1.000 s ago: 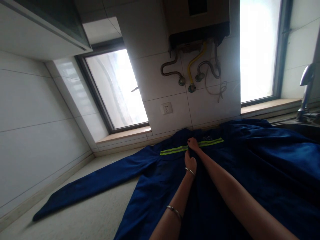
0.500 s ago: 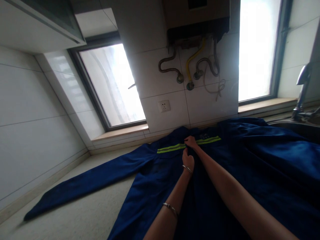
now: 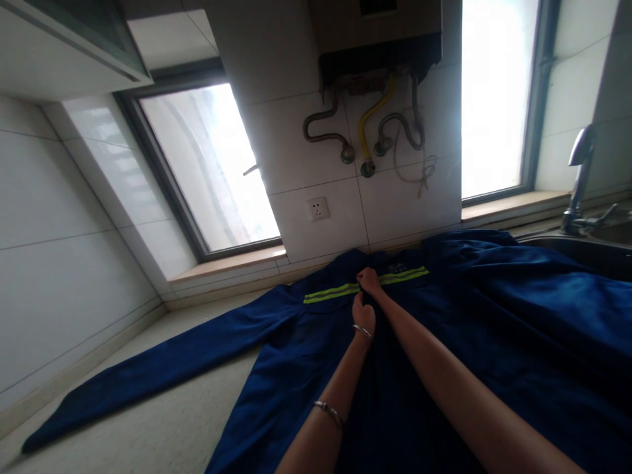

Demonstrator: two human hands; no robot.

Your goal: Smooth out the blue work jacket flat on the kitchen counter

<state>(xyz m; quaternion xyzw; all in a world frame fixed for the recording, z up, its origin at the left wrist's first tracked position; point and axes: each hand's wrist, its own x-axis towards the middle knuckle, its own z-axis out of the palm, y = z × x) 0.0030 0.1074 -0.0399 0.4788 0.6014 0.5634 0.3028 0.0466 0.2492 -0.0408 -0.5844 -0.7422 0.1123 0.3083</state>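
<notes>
A dark blue work jacket (image 3: 316, 349) with a yellow-green reflective strip across its chest lies spread over the counter, collar toward the wall. One sleeve (image 3: 162, 359) stretches out to the left. My left hand (image 3: 364, 315), with a bracelet at the wrist, is closed on the jacket's front edge just below the strip. Right above it, my right hand (image 3: 368, 281) pinches the same front at the level of the strip. The fingertips are partly hidden, so a zip or button between them cannot be made out.
The pale counter (image 3: 197, 411) runs along a tiled wall with a socket (image 3: 318, 209). A water heater (image 3: 378, 39) with hoses hangs above. On the right, a tap (image 3: 577, 178) stands by a sink (image 3: 553, 247), with jacket fabric reaching its edge. Windows flank the heater.
The whole view has shifted slightly, so everything appears a little further left. Both hands keep their hold at the same place on the jacket front.
</notes>
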